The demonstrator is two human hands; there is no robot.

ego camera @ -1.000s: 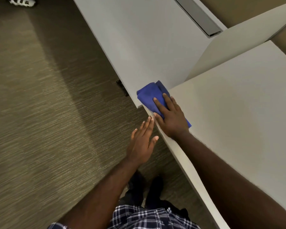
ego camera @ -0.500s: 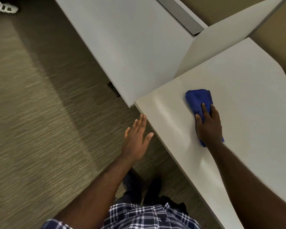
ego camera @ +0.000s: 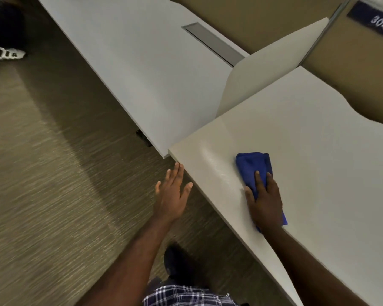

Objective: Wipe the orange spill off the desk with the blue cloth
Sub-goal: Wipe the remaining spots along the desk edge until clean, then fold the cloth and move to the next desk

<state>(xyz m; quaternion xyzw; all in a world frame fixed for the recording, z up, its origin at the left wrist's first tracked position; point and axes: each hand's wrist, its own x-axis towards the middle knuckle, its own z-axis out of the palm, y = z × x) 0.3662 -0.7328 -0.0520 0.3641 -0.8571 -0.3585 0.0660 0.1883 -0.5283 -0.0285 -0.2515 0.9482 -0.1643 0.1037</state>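
Now | right hand (ego camera: 266, 203) presses blue cloth (ego camera: 252, 165) on desk (ego camera: 323, 146) (left hand (ego camera: 171, 195) spread)

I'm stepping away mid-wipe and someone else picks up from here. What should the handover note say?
Right hand: flat, fingers straight, pressing the blue cloth onto the desk, near its front edge.
Left hand: open, holding nothing, beside the desk's edge over the carpet.
Done: no orange spill shows on the visible desk; a faint sheen lies beside the cloth, toward the desk's corner.
Left: check under the cloth, then lift it away.
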